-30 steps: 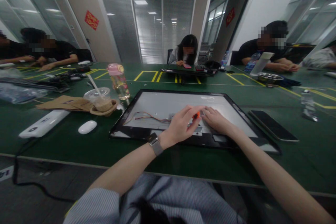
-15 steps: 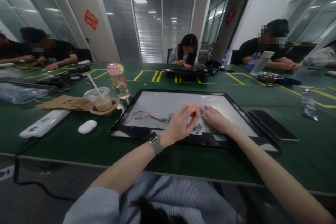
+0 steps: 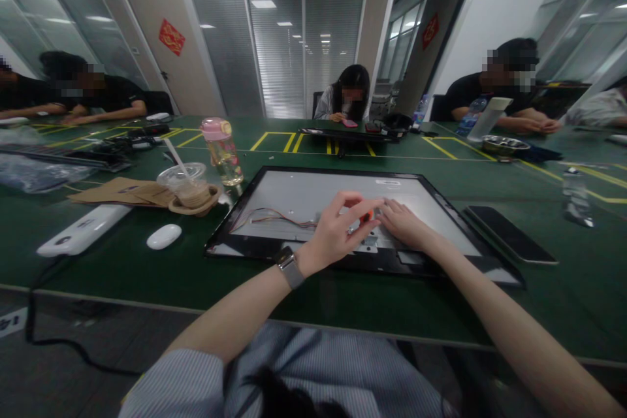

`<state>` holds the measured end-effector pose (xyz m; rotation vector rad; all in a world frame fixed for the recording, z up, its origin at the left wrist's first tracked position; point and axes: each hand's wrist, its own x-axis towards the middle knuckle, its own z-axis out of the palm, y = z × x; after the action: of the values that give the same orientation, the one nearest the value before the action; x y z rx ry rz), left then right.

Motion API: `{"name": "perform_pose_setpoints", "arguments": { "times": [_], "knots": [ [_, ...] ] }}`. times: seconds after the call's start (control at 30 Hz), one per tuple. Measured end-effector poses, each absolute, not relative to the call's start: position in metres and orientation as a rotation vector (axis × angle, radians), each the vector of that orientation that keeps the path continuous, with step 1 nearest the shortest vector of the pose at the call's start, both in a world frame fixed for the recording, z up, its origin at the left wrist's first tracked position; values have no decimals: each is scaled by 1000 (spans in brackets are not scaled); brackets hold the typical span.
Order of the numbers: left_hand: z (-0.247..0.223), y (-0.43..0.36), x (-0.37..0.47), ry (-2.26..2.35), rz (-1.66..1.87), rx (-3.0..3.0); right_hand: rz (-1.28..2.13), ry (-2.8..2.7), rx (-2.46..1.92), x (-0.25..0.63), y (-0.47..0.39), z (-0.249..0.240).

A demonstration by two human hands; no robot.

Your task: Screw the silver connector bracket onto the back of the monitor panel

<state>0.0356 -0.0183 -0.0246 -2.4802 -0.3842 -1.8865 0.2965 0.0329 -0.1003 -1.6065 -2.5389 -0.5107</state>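
A flat display panel (image 3: 313, 192) with a grey back and black frame lies on the green table before me. My left hand (image 3: 337, 228), wearing a watch, is closed around a small orange-and-black tool (image 3: 366, 216). The fingers cover most of this tool, and its lower end is hidden. Just below the fingers is a small metal bracket (image 3: 369, 241) on the panel. My right hand (image 3: 404, 222) rests on the panel with its fingers stretched out, fingertips close beside the tool. Thin coloured wires (image 3: 274, 214) run across the panel to the left.
Left of the panel are a white mouse (image 3: 164, 236), a white power strip (image 3: 83, 230), an iced drink cup (image 3: 189, 186) and a pink-lidded bottle (image 3: 220, 150). A black phone (image 3: 509, 234) lies to the right. Several people sit around the table.
My left fingers have turned and shifted slightly right around the tool. My right hand has moved a little, staying on the panel. The panel has not moved.
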Motion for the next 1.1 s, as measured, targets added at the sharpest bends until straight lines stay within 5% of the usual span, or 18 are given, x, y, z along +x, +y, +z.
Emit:
{"name": "perform_pose_setpoints", "arguments": {
  "times": [1.1],
  "knots": [
    [-25, -21, 32, -508, -1844, -2420, -495, -2490, -1685, 292, 31, -99]
  ]
}}
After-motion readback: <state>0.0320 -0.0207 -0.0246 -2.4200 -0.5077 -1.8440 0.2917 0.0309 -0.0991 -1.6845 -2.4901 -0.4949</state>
